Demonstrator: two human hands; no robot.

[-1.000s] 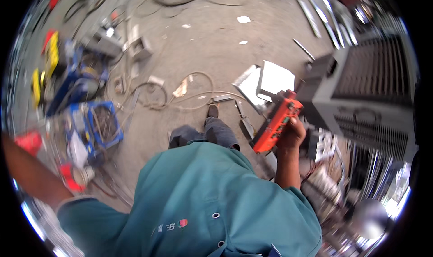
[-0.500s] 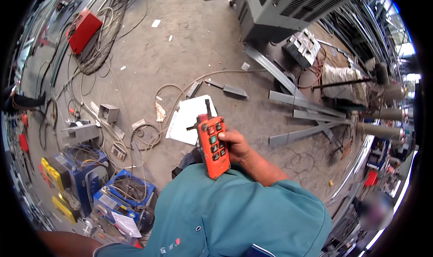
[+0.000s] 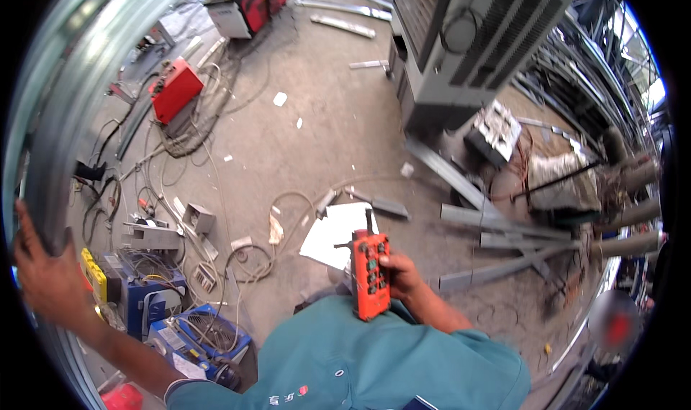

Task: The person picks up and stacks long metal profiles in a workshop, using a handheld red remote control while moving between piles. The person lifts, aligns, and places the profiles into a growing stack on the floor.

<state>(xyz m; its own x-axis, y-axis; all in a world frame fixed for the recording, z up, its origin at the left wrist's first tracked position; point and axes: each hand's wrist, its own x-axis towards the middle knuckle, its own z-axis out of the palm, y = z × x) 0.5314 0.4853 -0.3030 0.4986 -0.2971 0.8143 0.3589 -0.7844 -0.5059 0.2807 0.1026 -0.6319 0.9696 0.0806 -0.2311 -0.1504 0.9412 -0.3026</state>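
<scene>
My right hand (image 3: 404, 275) is closed round an orange handheld remote control (image 3: 371, 277) with dark buttons and a short black antenna. Its thumb rests on the keypad side, and the remote stands upright in front of my teal shirt. At the far left my left hand (image 3: 50, 284) reaches out against long silvery metal profiles (image 3: 50, 158). The thumb and fingers are spread on either side of one profile's surface; whether they press on it is hard to see, as the metal is blurred.
Below lies a white sheet (image 3: 338, 234) on the concrete floor, among loose cables (image 3: 245, 255). Blue machines (image 3: 205, 338) stand at lower left, a red box (image 3: 175, 90) farther off. A large grey cooler-like unit (image 3: 468, 57) and steel bars (image 3: 504, 266) are at right.
My left arm has lifted and stretched out to the left, and the long metal profiles have come into view there. The right hand keeps hold of the remote control; the view has shifted.
</scene>
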